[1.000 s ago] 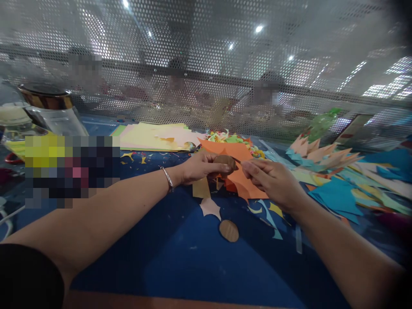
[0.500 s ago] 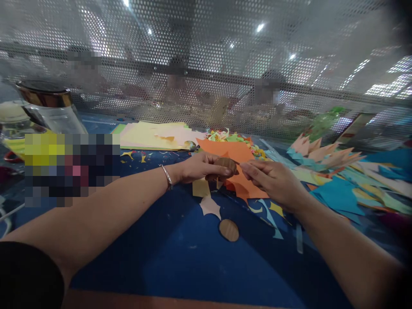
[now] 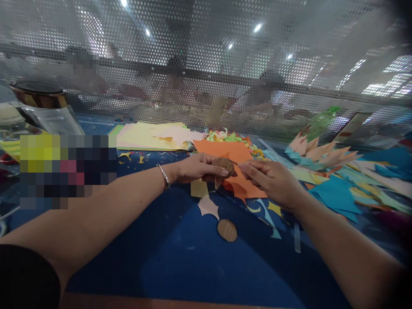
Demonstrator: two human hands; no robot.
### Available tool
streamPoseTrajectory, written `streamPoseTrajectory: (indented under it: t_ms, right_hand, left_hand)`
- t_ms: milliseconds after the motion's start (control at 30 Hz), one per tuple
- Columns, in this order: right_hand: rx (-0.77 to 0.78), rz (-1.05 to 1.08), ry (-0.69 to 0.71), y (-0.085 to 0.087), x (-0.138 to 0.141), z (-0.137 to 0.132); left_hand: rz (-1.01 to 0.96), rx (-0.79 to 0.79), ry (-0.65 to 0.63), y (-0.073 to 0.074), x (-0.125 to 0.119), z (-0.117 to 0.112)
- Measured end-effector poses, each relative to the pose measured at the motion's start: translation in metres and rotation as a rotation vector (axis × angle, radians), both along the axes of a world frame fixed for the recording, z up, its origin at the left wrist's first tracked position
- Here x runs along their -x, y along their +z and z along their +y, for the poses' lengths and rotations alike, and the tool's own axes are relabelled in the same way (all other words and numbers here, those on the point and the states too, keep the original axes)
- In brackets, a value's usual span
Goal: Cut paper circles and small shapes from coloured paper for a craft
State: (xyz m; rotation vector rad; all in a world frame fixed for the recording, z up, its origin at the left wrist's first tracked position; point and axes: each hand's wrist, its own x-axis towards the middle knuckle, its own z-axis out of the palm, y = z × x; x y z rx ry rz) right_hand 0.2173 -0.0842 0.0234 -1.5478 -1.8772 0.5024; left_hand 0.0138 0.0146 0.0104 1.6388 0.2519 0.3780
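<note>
My left hand [image 3: 198, 168], with a silver bracelet at the wrist, pinches a small brown oval paper piece [image 3: 224, 165] above the blue table [image 3: 180, 257]. My right hand [image 3: 268, 182] is closed right beside it, its fingertips pinched on a thin dark tool [image 3: 234, 162] whose tip touches the brown piece; the tool is too small to name. Under both hands lies an orange paper sheet [image 3: 240, 171]. A second brown oval [image 3: 227, 230] lies flat on the table nearer to me, beside a pale pink star-shaped scrap [image 3: 208, 206].
A stack of pale yellow and pink sheets [image 3: 151, 136] lies at the back left. Glass jars [image 3: 48, 109] stand at far left. Blue, peach and green paper cut-offs [image 3: 334, 180] cover the right side. A perforated metal screen [image 3: 206, 73] closes the back, with people behind it.
Both hands hold nearly the same pose; the view has shifted slightly, and the right fingertips have edged a little closer to the brown piece.
</note>
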Motion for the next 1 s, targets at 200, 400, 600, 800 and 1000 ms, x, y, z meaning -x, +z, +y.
streamPoseTrajectory:
  t_ms: [200, 400, 600, 800, 1000]
  right_hand:
    - [-0.046, -0.064, 0.012, 0.0048, 0.0038, -0.0035]
    - [-0.037, -0.054, 0.021, 0.0038, 0.0037, -0.0023]
    - [-0.029, -0.049, 0.030, 0.0042, 0.0041, -0.0021]
    - [-0.052, -0.117, 0.037, 0.0050, 0.0039, -0.0020]
    - [-0.054, -0.195, 0.046, 0.0054, 0.0029, -0.0022]
  left_hand:
    - [0.044, -0.004, -0.047, -0.0009, 0.0010, 0.0019]
    - [0.038, -0.008, -0.072, -0.0030, 0.0024, 0.0033]
    - [0.062, 0.000, -0.083, -0.0020, 0.0021, 0.0037]
    - [0.094, -0.018, -0.117, -0.0005, 0.0037, 0.0039]
    - [0.130, -0.023, -0.138, 0.0009, 0.0043, 0.0053]
